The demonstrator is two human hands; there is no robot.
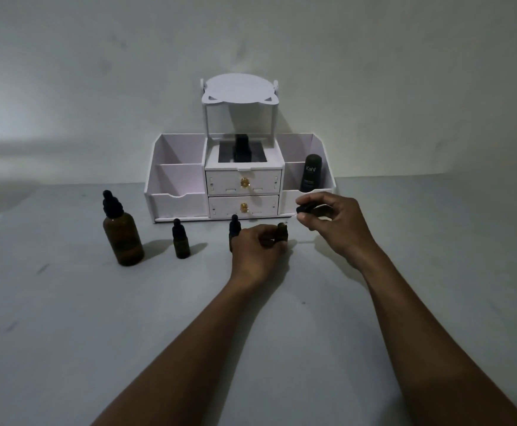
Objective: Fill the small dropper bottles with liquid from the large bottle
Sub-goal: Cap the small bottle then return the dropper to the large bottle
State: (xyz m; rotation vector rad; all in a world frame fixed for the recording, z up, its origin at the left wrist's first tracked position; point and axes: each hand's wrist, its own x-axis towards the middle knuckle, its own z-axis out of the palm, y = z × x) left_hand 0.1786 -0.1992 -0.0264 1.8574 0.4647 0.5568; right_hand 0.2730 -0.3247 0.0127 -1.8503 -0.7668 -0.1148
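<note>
A large amber bottle (124, 241) with a black dropper cap stands at the left of the grey table. Right of it stands a small capped dropper bottle (181, 243). Another small capped bottle (234, 228) is partly hidden behind my left hand (257, 252). That hand grips a third small bottle (282, 233), which has no cap on it and stands on the table. My right hand (331, 221) hovers just right of and above it, pinching a black dropper cap (306, 208) with its thin pipette pointing down-left.
A white organiser (242, 179) with two drawers, side compartments and a mirror stands against the wall behind the bottles. A dark tube labelled Kahf (311, 173) sits in its right compartment. Bare grey tabletop (66, 333) stretches toward me.
</note>
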